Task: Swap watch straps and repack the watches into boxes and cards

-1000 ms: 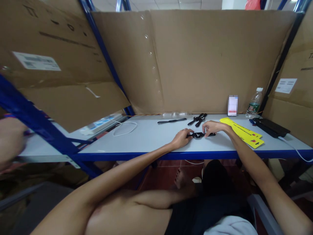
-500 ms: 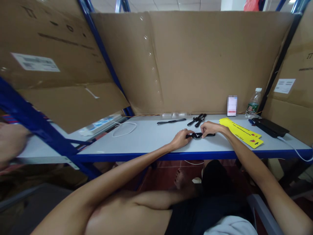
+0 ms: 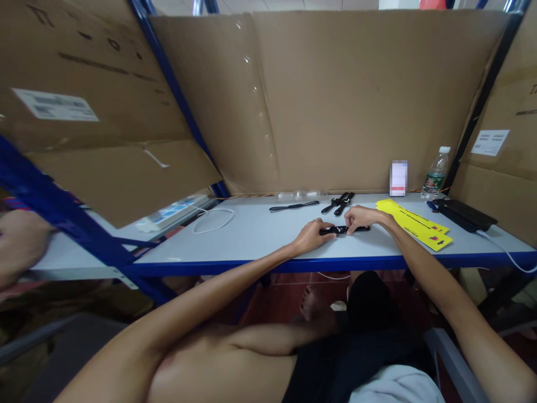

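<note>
2 hands (image 3: pixel 311 236) on black strap (image 3: pixel 339 230), yellow cards (image 3: pixel 410 220) with unreadable print, green-labelled bottle (image 3: pixel 434 178)

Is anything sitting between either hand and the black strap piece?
Nothing visible stands in the way: the left hand holds one end of the black strap piece, and the right hand touches it nearer the middle. The yellow cards lie off to the right.

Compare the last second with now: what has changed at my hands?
The right hand has shifted slightly left, its fingers drawn together on the black strip near its middle. The left hand keeps hold of the left end; the strip's middle looks slightly turned. The loose black strip, yellow cards and bottle stayed put.
</note>
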A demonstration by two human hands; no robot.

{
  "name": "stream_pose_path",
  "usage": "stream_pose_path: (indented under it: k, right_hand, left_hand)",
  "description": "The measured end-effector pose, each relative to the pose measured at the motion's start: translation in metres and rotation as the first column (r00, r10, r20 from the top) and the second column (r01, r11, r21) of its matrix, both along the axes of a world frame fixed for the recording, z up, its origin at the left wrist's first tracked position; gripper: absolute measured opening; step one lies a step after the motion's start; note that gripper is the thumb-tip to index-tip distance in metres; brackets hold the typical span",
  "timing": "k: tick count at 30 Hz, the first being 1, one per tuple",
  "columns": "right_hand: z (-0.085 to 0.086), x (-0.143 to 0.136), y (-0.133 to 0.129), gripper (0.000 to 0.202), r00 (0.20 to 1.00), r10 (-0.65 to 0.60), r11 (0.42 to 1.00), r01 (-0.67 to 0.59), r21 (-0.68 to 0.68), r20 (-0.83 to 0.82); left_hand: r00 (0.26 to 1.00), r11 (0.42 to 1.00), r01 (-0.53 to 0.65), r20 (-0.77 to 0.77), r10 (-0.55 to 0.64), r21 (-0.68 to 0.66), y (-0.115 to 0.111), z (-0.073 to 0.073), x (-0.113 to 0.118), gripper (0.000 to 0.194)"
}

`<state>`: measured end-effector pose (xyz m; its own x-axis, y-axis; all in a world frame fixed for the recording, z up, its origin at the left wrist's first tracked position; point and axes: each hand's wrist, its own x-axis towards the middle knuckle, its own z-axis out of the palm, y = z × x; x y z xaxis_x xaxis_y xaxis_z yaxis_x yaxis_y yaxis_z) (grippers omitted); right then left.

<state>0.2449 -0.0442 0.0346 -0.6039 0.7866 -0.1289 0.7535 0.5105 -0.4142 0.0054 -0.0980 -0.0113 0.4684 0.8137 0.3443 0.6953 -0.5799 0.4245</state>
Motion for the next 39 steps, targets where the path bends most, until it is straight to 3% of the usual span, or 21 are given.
stream_pose_path:
  k: [7, 20, 25, 28, 31, 35, 39]
  right_hand:
    - [0.005, -0.001, -0.006, 0.043, 1.0, -0.002, 0.999, 0.001, -0.036, -0.022]
    - [0.005, -0.003, -0.008, 0.039, 0.999, -0.023, 0.999, 0.022, -0.029, -0.026]
    - [0.007, -0.001, -0.009, 0.027, 0.999, -0.011, 0.998, 0.009, -0.058, -0.044]
    - [0.01, 0.001, -0.009, 0.018, 0.987, -0.029, 0.999, 0.022, -0.049, -0.158]
    - [0.012, 0.0, -0.01, 0.022, 0.966, 0.032, 0.999, -0.04, -0.027, -0.257]
    - [0.01, -0.002, -0.011, 0.035, 0.956, 0.144, 0.976, -0.18, -0.121, -0.254]
    - [0.005, -0.005, -0.009, 0.036, 0.944, 0.152, 0.972, -0.196, -0.129, -0.293]
  left_hand:
    - [1.0, 1.0, 0.009, -0.007, -0.009, 0.006, 0.001, -0.001, -0.001, 0.038]
    - [1.0, 1.0, 0.006, -0.01, -0.006, -0.005, 0.002, -0.001, -0.001, 0.035]
    - [1.0, 1.0, -0.01, -0.024, 0.01, -0.002, 0.001, -0.001, 0.0, 0.036]
    - [1.0, 1.0, -0.011, -0.027, 0.011, 0.004, 0.0, 0.0, 0.0, 0.036]
    - [1.0, 1.0, -0.01, -0.02, 0.009, -0.005, -0.001, 0.0, 0.0, 0.036]
    - [1.0, 1.0, -0.006, -0.011, 0.006, -0.021, 0.0, 0.0, 0.0, 0.037]
    - [1.0, 1.0, -0.003, -0.013, 0.002, -0.024, 0.0, 0.0, 0.0, 0.037]
